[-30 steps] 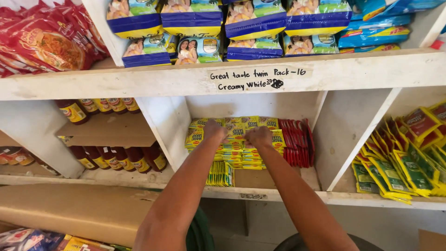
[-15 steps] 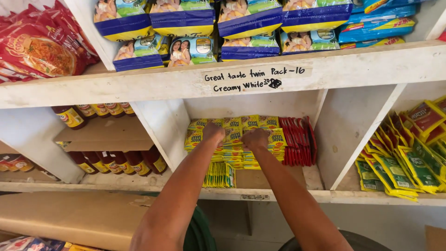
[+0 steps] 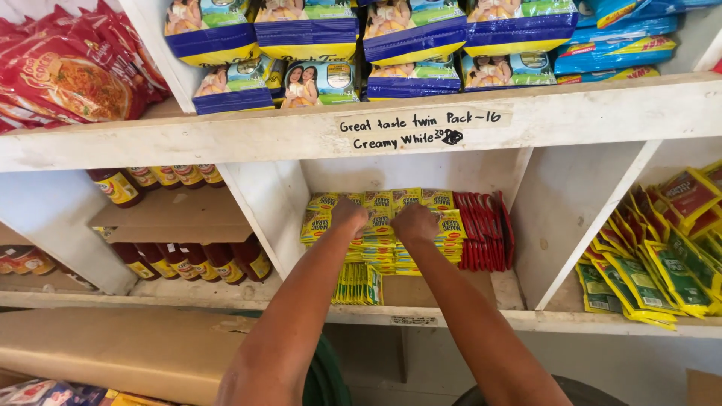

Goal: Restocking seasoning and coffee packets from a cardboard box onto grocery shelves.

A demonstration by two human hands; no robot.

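White-painted wooden shelves with upright dividers stand evenly lit above a brown cardboard box.

Yellow sachets in upright rows, packed within the middle shelf compartment.

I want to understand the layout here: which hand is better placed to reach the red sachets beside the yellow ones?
The right hand, probably. It rests on the yellow sachets on the side nearest the red sachets, which stand just to its right. The left hand lies farther away and would have to cross over.
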